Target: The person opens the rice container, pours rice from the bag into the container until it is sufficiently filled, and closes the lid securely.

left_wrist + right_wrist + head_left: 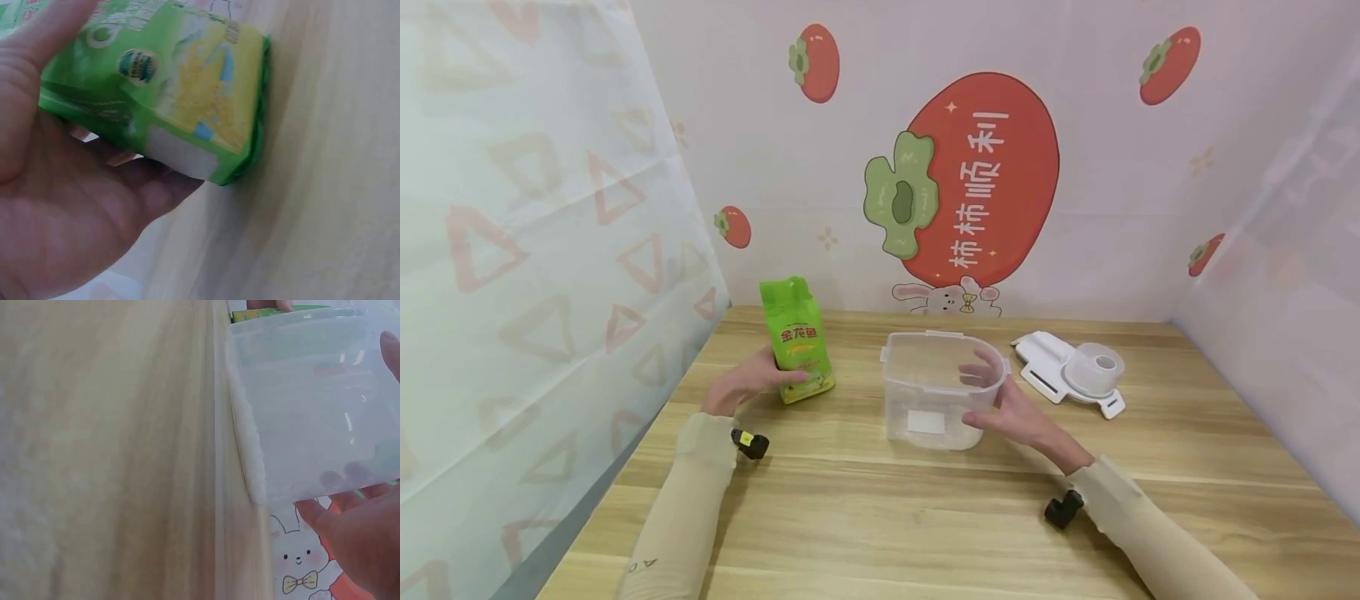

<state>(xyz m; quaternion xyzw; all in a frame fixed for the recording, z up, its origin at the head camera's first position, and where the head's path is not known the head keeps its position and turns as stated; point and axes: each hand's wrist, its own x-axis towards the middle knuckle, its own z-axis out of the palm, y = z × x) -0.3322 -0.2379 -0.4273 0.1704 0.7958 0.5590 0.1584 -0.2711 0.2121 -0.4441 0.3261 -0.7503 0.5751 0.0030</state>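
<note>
A green bag [797,337] with yellow print stands upright on the wooden table [880,517], left of centre. My left hand [760,377] grips its lower left side; in the left wrist view the thumb lies over the bag [181,81] and the fingers [119,156] curl under it. A clear plastic container [917,375] stands open in the middle of the table, with a white label on its front. My right hand [992,400] holds its right wall, fingers showing through the plastic. The right wrist view shows the container [312,412] close up against the palm [362,531].
A white lid [1060,371] with a round clear cap lies at the back right of the table. Patterned screens close in the left, back and right sides. Bare wood stretches across the front of the table.
</note>
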